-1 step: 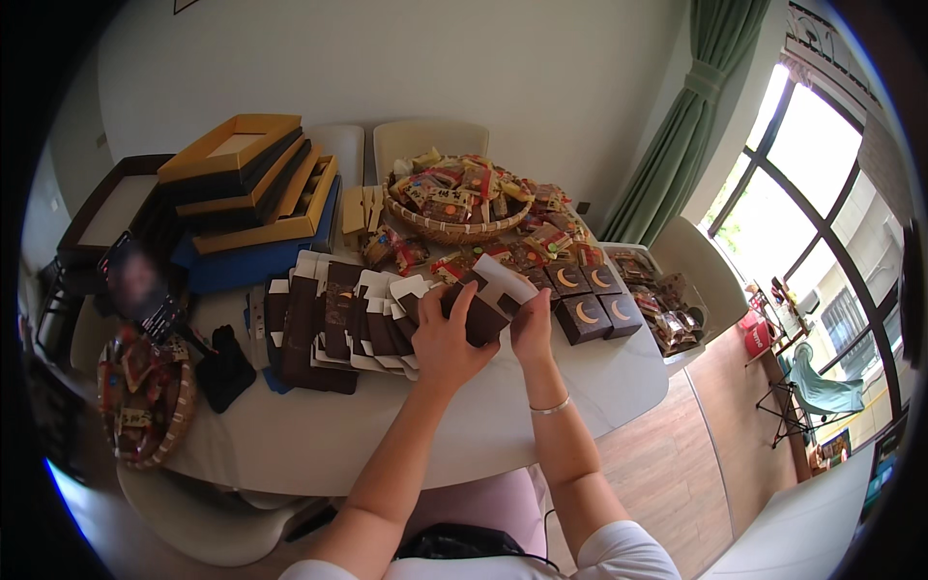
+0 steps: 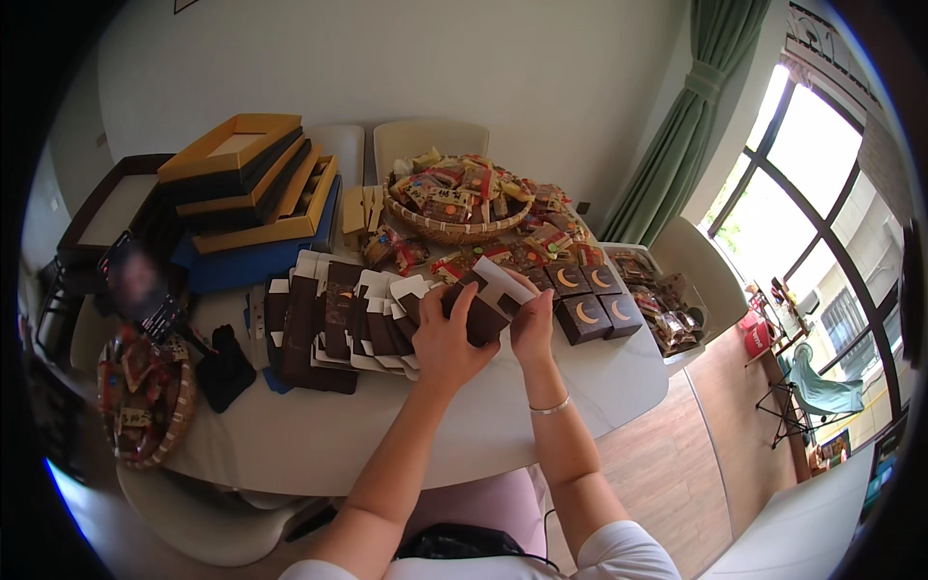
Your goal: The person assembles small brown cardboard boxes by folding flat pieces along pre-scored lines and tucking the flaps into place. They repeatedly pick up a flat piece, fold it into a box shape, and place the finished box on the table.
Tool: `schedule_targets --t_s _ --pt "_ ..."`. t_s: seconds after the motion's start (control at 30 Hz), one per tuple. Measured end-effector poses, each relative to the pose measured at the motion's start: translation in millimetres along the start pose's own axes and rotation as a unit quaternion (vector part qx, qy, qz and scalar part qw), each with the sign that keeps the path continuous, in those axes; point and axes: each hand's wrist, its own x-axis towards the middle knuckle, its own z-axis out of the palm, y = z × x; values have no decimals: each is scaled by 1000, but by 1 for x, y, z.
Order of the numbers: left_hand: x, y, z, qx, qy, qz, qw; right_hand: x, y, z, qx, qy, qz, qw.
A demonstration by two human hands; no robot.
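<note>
My left hand (image 2: 452, 336) and my right hand (image 2: 532, 327) hold a small dark brown cardboard box (image 2: 479, 316) between them, above the table's middle. Its white inner flaps are raised at the top. Fingers of the left hand wrap round the near left side, while the right hand grips the right edge by the flaps. Left of my hands lies an overlapping row of flat, unfolded brown-and-white cartons (image 2: 340, 324). To the right stand several closed dark boxes (image 2: 586, 317) with a golden crescent on each. Whether the held box contains anything is hidden.
Wrapped snacks fill a wicker basket (image 2: 456, 230) and lie loose around it. A plastic tub (image 2: 698, 340) of packets sits far right. Yellow and black box trays (image 2: 242, 179) are stacked at the left, near a phone (image 2: 140, 290) on a stand and another snack basket (image 2: 172, 437).
</note>
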Motion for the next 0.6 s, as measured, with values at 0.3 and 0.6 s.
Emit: schedule_targets --t_s 0.3,0.6 --pt "2 -1 0 13 29 -3 999 3 1 3 -143 2 -60 988" --pt "3 -8 6 7 68 40 997 4 8 6 -174 39 -73 981"
